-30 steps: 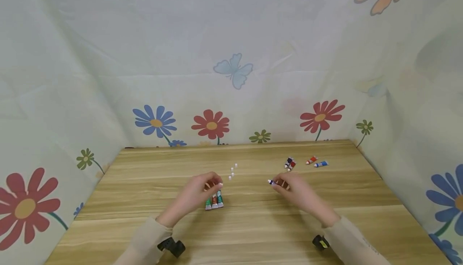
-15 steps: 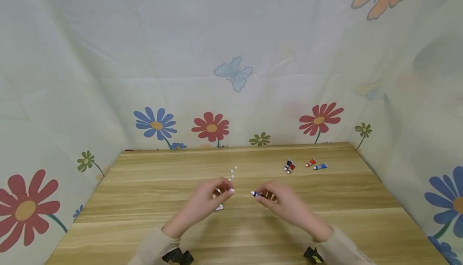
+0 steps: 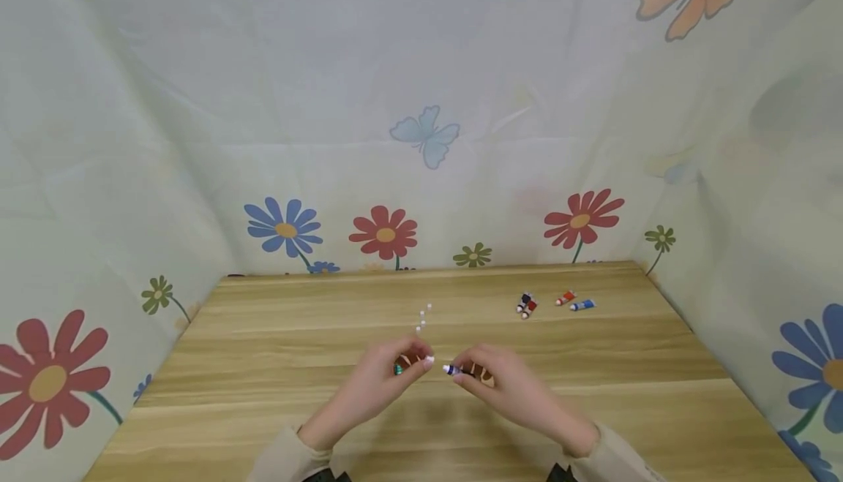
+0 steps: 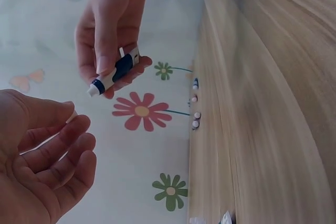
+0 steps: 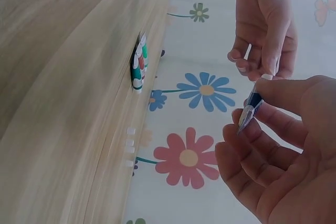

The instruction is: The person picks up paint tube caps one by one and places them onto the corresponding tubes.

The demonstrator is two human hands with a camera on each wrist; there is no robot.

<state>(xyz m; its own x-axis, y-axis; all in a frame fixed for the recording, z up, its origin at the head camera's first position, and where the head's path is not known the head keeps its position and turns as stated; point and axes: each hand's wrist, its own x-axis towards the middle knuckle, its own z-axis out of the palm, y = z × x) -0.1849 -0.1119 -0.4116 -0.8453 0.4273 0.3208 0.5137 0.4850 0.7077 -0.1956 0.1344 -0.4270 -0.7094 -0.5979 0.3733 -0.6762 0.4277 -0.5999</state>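
My left hand [image 3: 382, 374] pinches a small white cap [image 4: 71, 117] between thumb and forefinger, its other fingers loosely curled. Facing it, my right hand [image 3: 510, 381] holds a dark blue paint tube [image 4: 124, 67] between thumb and fingers. The tube's white tip points at the left hand, with a narrow gap from the cap in the head view. Both hands are raised over the table, as the wrist views show. Below and behind the left hand lie three paint tubes [image 5: 139, 65], green and orange-red, side by side and mostly hidden in the head view.
Several small white caps [image 3: 422, 322] lie in a loose line beyond the hands. At the back right of the wooden table [image 3: 296, 321] are a dark tube [image 3: 524, 300] beside a red tube [image 3: 530, 309], an orange-red tube [image 3: 565, 298] and a blue tube [image 3: 582, 306]. A flowered cloth hangs behind.
Both hands have come toward each other and nearer to me, the left with the cap, the right with the dark blue tube. The left hand now covers most of the three tubes.
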